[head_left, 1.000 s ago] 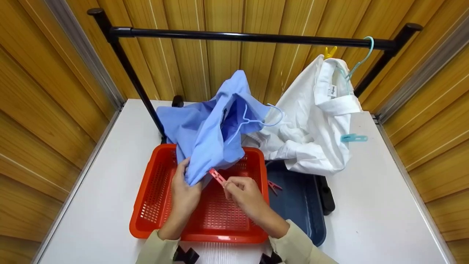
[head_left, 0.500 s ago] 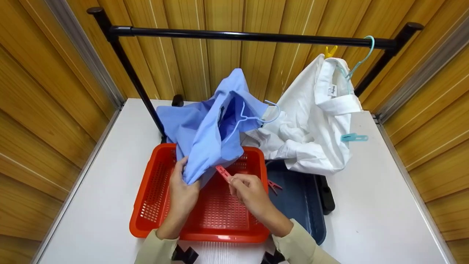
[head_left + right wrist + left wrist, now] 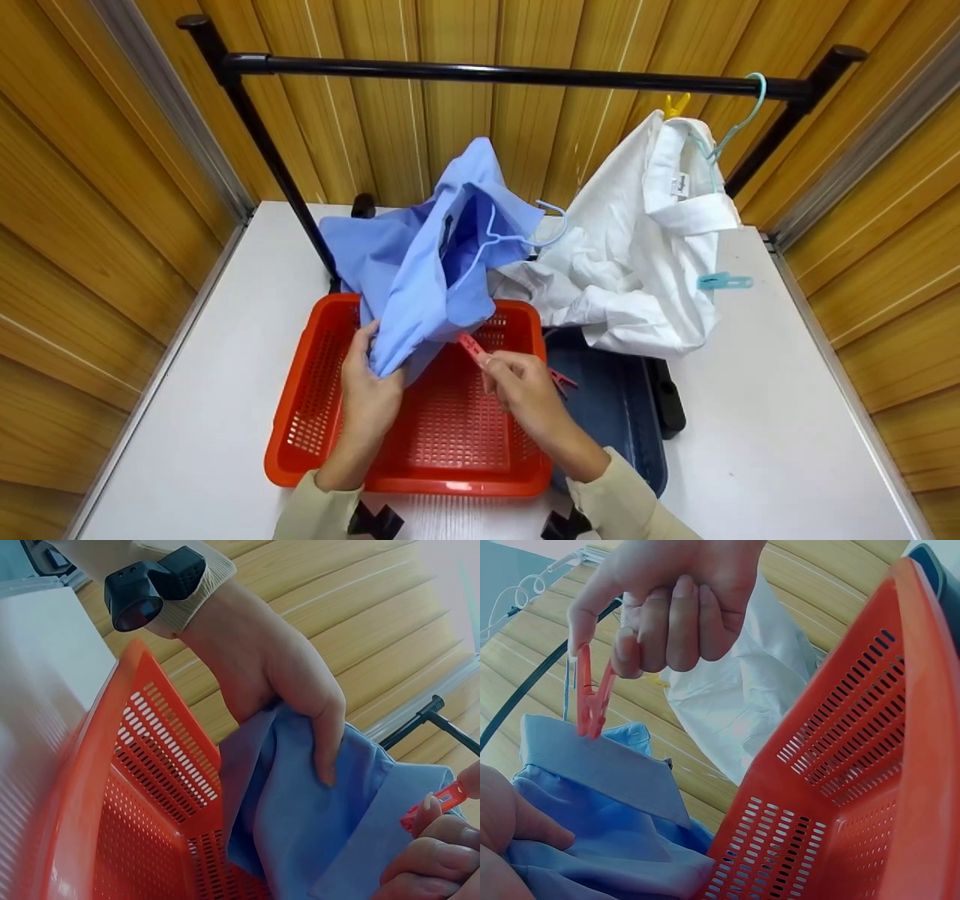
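A blue shirt (image 3: 409,300) lies bunched over the back of the red basket (image 3: 459,486), with a light blue hanger (image 3: 495,240) inside its neck. My left hand (image 3: 370,401) grips the shirt's near end, thumb on top of the cloth in the right wrist view. Between thumb and forefinger, my right hand (image 3: 529,390) pinches a red clothespin (image 3: 471,346). In the left wrist view the tips of the clothespin (image 3: 592,705) overlap the edge of the shirt's collar (image 3: 600,769). The hanger's hook points right, off the rail.
A black rail (image 3: 487,73) crosses the back. At its right end, a white garment (image 3: 615,300) hangs on a pale green hanger (image 3: 739,127), with a yellow clothespin (image 3: 676,106) and a teal clothespin (image 3: 724,281). Another red clothespin (image 3: 562,380) lies by the dark blue tub (image 3: 615,427).
My right hand and the clothespin have moved right and slightly up along the shirt's edge. The shirt and hanger have shifted a little left, along with my left hand.
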Demonstrator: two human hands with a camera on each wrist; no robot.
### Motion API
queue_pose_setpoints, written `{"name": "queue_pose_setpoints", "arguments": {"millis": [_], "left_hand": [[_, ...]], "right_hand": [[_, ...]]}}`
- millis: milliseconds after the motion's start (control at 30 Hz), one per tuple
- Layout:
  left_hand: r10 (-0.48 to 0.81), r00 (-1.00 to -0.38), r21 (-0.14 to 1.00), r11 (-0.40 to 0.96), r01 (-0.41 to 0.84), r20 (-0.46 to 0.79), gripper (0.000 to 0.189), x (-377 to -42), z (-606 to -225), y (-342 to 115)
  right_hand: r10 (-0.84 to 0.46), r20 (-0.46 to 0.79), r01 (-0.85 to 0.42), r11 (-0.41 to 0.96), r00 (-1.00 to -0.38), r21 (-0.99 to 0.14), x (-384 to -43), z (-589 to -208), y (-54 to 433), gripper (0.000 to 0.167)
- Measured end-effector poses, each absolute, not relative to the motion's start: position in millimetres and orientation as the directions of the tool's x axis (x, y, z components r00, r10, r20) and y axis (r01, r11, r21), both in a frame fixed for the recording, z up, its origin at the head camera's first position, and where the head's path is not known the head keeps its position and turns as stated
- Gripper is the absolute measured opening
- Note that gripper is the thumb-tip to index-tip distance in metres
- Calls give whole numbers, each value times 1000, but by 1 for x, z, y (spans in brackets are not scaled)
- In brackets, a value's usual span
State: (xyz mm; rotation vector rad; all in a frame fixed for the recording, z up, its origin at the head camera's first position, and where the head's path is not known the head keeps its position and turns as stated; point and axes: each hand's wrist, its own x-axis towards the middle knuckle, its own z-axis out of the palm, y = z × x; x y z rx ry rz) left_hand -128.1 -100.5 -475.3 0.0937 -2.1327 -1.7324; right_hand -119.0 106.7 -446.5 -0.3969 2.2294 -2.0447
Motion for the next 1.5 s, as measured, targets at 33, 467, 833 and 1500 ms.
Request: {"name": "queue_pose_setpoints", "arguments": {"millis": [33, 467, 833, 1500], "left_hand": [[-293, -920, 952, 235, 196, 261, 52, -128, -475, -101], [-299, -912, 946, 251, 207, 279, 50, -128, -475, -102], [-293, -924, 956, 231, 180, 245, 51, -127, -473, -103], [-301, -923, 959, 218, 178, 240, 48, -126, -471, -104]], "right_hand": [[-249, 103, -122, 62, -963, -991, -119, -447, 108, 39], [-197, 108, -125, 78, -974, -989, -123, -450, 121, 42], [-149, 103, -114, 65, -983, -991, -125, -454, 133, 40], [-89, 69, -78, 110, -994, -991, -127, -460, 152, 41]]}}
